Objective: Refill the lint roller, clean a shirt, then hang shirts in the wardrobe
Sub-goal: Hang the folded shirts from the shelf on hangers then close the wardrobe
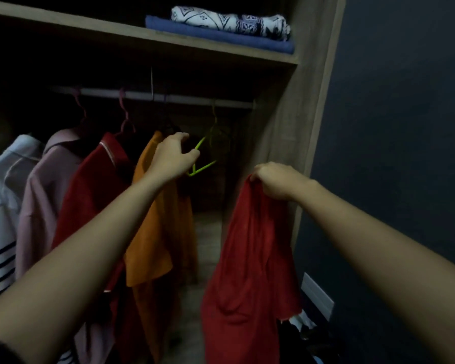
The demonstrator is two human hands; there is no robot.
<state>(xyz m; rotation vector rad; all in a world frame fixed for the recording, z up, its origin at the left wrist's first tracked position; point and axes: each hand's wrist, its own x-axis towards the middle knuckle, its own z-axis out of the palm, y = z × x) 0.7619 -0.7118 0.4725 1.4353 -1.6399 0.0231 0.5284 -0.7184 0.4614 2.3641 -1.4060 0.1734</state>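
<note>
Two bare forearms reach forward from the bottom edge into an open wardrobe (286, 127). It is dim. Low right, near the person, there is a dark heap of clothes (305, 334) against a dark blue wall (392, 153), with a white strip (317, 294) on the wall just above it.

Right hand (273, 181) - fingers curled, pinching the bunched top edge of a red shirt (250, 258). The shirt hangs limp from that grip in front of the wardrobe's right side, off any hanger, with its hem down near the heap.

Left hand (172, 156) is further in and a bit higher, fingers and thumb curled round one end of a green hanger (202, 168). The hanger is bare and tilted. Its hook runs up toward the rail (142, 95), but it is too dark to tell if it sits on the rail. The two hands are apart, and the red shirt is not touching the hanger.

Behind the left wrist, four shirts hang in a row on the rail:
- an orange shirt (153, 219), just beside the hanger
- a dark red shirt (95, 185) with a pale collar stripe
- a pink shirt (42, 185)
- a white shirt (3, 193) with dark stripes on the sleeve, at the far left

The dark red and pink shirts are on pinkish hangers. The hanger under the orange shirt is too dark to make out.

Above the rail is a wooden shelf (168, 46) - on it lies a folded blue cloth (221, 38) with a white-and-navy patterned cloth (229, 21) on top, both at the right end.
</note>
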